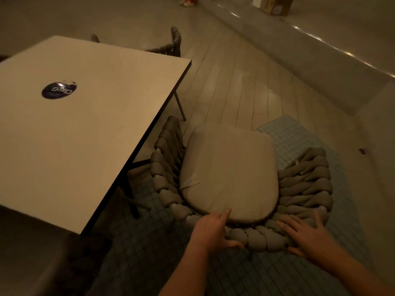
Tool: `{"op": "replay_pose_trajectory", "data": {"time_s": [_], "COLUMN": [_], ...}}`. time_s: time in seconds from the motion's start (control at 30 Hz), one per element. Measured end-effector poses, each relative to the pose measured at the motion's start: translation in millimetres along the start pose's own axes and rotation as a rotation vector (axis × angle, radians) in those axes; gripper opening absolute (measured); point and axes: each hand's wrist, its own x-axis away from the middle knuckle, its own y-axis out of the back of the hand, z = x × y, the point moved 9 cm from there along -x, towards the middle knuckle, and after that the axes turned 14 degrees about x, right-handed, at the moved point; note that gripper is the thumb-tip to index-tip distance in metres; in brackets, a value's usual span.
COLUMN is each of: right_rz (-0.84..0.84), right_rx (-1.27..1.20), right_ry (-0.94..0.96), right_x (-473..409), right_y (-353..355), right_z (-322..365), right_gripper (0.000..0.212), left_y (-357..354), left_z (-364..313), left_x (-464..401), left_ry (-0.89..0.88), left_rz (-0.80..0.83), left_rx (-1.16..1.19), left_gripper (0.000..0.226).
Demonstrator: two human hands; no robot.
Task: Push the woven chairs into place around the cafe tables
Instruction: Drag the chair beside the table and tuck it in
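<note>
Woven chair [305, 189] bears two hands [210, 229] [307, 238]; second chair [174, 42], seemingly.

A dark sticker [59, 90] is seen on the surface [96, 135]; beside the surface, a woven chair [305, 186] is set on tiled floor [235, 274].
</note>
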Motion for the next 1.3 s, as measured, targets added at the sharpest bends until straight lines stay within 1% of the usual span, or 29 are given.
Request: {"op": "replay_pose_trajectory", "data": {"time_s": [0.03, 0.07, 0.1, 0.13, 0.17, 0.23, 0.27, 0.33, 0.37, 0.43, 0.5, 0.6, 0.73, 0.77, 0.9, 1.03, 1.1, 1.2, 1.3], "right_rz": [-0.037, -0.116, -0.181, -0.235, -0.251, -0.296, -0.342, -0.397, -0.386, -0.274, -0.249, -0.205, -0.175, -0.175, -0.229, -0.271, -0.298, -0.353, -0.354], "right_rx": [0.021, 0.035, 0.052, 0.077, 0.082, 0.105, 0.122, 0.162, 0.165, 0.096, 0.038, 0.012, 0.009, 0.004, 0.050, 0.081, 0.084, 0.056, 0.063], "right_ry": [0.003, 0.029, 0.058, 0.081, 0.103, 0.103, 0.127, 0.121, 0.137, 0.127, 0.141, 0.165, 0.217, 0.242, 0.284, 0.275, 0.302, 0.311, 0.305], "right_x": [1, 3, 5, 6, 8, 2, 4, -4, 2, -10, -6, -9, -5, -3, -2, 4, 5, 1, 5], "right_y": [3, 6, 10, 14, 13, 14, 13, 20, 15, 13, 10, 2, -9, -10, -2, 2, 7, 15, 9], "right_z": [4, 6, 9, 14, 14, 13, 11, 14, 14, 22, 18, 11, 9, 15, 18, 16, 25, 26, 17], "right_gripper": [0.068, 0.056, 0.048, 0.044, 0.044, 0.048, 0.046, 0.039, 0.046, 0.065, 0.073, 0.078, 0.079, 0.078, 0.069, 0.063, 0.061, 0.062, 0.063], "left_y": [2, 1, 1, 1, -1, 3, 3, 13, 7, 14, 6, 7, 0, -4, -5, -15, -15, -8, -18], "left_z": [2, 1, 3, 4, 0, 6, 2, 13, 10, 24, 16, 4, -11, -9, -10, -15, -8, -7, -18], "left_x": [1, 3, 4, 4, 6, 3, 6, 4, 10, 12, 13, 8, 10, 17, 18, 17, 27, 30, 28], "left_ry": [-0.004, 0.001, -0.002, -0.012, -0.003, 0.000, 0.025, 0.042, 0.070, 0.091, 0.115, 0.117, 0.091, 0.107, 0.140, 0.153, 0.173, 0.169, 0.153], "left_rz": [-0.007, -0.021, -0.022, -0.022, -0.038, -0.061, -0.094, -0.113, -0.126, -0.138, -0.155, -0.192, -0.223, -0.232, -0.285, -0.279, -0.300, -0.347, -0.359], "left_rx": [-0.017, -0.032, -0.047, -0.069, -0.086, -0.106, -0.116, -0.120, -0.128, -0.135, -0.134, -0.101, -0.088, -0.093, -0.109, -0.081, -0.078, -0.103, -0.116], "left_gripper": [0.103, 0.103, 0.103, 0.103, 0.103, 0.102, 0.101, 0.101, 0.102, 0.105, 0.106, 0.103, 0.086, 0.080, 0.068, 0.064, 0.062, 0.062, 0.064]}}
